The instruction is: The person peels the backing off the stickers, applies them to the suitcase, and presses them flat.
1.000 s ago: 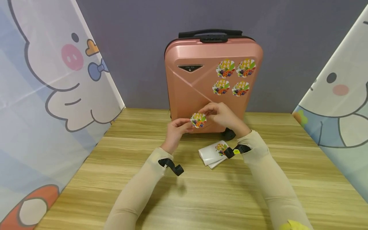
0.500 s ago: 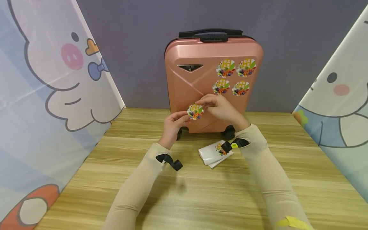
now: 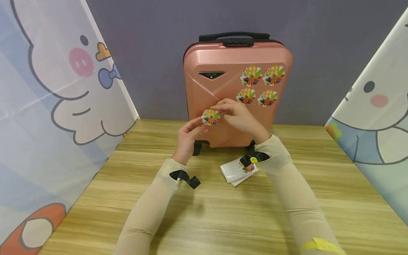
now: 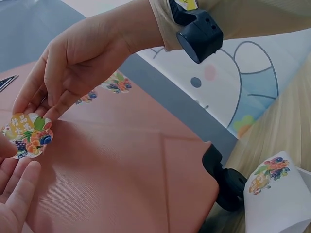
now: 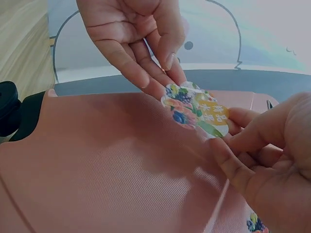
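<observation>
A round fruit sticker (image 3: pixel 210 117) is held up in front of the pink suitcase (image 3: pixel 204 92). My right hand (image 3: pixel 237 115) pinches its upper edge with thumb and fingers, as the right wrist view shows. At the sticker's left side is my left hand (image 3: pixel 188 136); its fingers touch the edge while the thumb stands apart in the right wrist view (image 5: pixel 170 48). Matching stickers (image 3: pixel 267 98) are stuck in two rows on the suitcase's upper right, one partly behind my right hand. Folded white sticker sheets (image 3: pixel 234 171) lie on the table, with one fruit print showing.
The suitcase stands upright on the wooden table (image 3: pixel 242 219) before a grey wall (image 3: pixel 149 63). Its black wheels (image 3: pixel 197 148) rest near the table's back. Cartoon-printed panels (image 3: pixel 105 106) flank both sides. A dark triangular badge (image 3: pixel 211 75) sits at the suitcase's upper left.
Both hands have moved up and left along the suitcase with the sticker. The left thumb has come away from the sticker's edge. Stickers on the suitcase and the sheets stay in place.
</observation>
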A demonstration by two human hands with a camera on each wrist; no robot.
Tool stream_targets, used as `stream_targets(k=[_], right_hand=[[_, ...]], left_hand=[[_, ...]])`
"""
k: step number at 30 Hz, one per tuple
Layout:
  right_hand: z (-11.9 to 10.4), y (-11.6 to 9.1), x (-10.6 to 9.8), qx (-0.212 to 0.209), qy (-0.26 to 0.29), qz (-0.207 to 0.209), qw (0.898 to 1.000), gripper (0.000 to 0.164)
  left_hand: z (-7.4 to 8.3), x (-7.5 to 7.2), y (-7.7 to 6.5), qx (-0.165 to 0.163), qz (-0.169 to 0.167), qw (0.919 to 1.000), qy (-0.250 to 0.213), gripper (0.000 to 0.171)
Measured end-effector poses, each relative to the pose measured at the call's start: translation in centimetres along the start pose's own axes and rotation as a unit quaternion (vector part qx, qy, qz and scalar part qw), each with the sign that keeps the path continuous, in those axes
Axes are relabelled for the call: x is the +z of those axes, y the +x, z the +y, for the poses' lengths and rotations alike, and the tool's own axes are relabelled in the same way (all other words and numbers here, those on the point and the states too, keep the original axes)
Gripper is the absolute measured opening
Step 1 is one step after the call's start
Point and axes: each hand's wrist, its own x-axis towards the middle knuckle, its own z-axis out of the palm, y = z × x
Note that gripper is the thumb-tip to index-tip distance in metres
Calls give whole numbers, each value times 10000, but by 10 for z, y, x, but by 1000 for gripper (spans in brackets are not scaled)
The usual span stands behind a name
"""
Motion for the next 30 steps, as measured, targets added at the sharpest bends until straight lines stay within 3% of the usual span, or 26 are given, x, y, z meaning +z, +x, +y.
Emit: stream_targets(k=[6,15,30], right_hand=[[-2,6,12,-583,-588,413,9957,44],[-2,9,28,-1317,-1062,826,9821,49],[-7,12,37,-1519,-1743,714,9703,52]], left_hand=[[4,0,1,29,91,9999,-140,33],[5,0,3,119,327,9987,-379,43],[12,8,4,-45,419,9978,-514,57]])
